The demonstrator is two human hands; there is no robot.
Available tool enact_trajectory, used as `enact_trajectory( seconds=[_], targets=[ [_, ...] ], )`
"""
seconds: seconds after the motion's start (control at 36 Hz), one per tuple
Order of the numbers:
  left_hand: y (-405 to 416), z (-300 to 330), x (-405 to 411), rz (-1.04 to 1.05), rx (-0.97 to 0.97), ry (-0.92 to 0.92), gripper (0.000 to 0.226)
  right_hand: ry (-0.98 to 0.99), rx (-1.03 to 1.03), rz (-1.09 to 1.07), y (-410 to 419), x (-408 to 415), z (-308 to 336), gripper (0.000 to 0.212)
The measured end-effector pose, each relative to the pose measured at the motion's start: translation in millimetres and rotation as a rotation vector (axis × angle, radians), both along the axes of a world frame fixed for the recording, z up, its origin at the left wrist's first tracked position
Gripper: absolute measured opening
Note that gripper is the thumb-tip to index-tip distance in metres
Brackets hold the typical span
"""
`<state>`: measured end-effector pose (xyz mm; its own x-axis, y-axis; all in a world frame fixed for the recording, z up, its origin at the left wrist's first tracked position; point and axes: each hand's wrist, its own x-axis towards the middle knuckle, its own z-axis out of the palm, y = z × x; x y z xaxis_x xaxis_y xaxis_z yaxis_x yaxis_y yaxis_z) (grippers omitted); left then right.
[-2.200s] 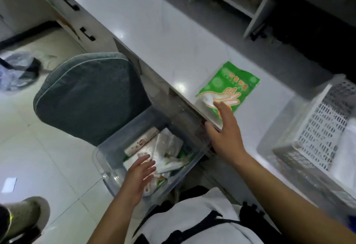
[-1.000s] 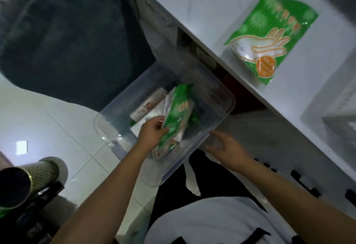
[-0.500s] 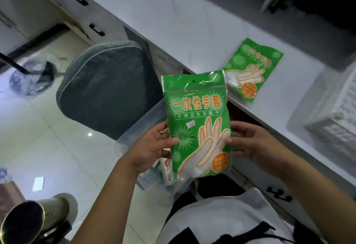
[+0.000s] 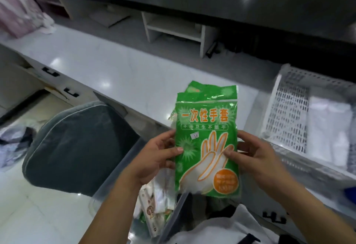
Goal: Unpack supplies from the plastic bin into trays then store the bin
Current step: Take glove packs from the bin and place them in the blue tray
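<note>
I hold a green pack of disposable gloves [image 4: 207, 128] upright in front of me, above the counter's edge. My left hand [image 4: 156, 158] pinches its left side, thumb on the front. My right hand [image 4: 252, 154] pinches the right side the same way. Behind its top edge peeks a second green glove pack [image 4: 192, 89], which lies on the white counter [image 4: 107, 70]. Below my hands sits the clear plastic bin [image 4: 173, 222] with several small packets [image 4: 154, 205] inside. A white perforated tray [image 4: 287, 112] holding white folded items stands on the counter at right.
A dark grey cushioned chair [image 4: 77, 145] stands left of the bin. White drawers with black handles [image 4: 71, 92] run under the counter. A white shelf unit [image 4: 173, 30] stands at the back. Pink cloth [image 4: 17, 8] lies far left on the counter.
My left hand lifted the green glove pack out of the bin and my right hand joined it. Both hands now hold it higher, over the counter edge, in front of the other pack.
</note>
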<state>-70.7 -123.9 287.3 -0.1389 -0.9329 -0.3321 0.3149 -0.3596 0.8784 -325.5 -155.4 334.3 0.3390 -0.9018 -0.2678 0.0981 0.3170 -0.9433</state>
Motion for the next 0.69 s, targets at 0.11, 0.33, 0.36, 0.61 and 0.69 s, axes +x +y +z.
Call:
enact_trajectory(
  seconds=[0.11, 0.33, 0.36, 0.61, 0.69],
  targets=[
    [-43, 18, -19, 0.038, -0.014, -0.045, 0.044, 0.01, -0.02, -0.064, -30, -32, 9, 0.043],
    [-146, -7, -18, 0.106, 0.086, -1.017, 0.049, -0.04, -0.068, -0.22, -72, -104, 11, 0.036],
    [-157, -11, -17, 0.063, 0.105, -1.08, 0.056, -0.061, -0.071, -0.225, -75, -112, 12, 0.037],
    [-227, -16, -25, -0.154, 0.429, -1.115, 0.062, -0.161, -0.052, -0.247, -102, -164, -2, 0.042],
    [-233, -15, -25, -0.166, 0.457, -1.082, 0.035, -0.188, -0.022, -0.249, -104, -172, -5, 0.04]
  ],
)
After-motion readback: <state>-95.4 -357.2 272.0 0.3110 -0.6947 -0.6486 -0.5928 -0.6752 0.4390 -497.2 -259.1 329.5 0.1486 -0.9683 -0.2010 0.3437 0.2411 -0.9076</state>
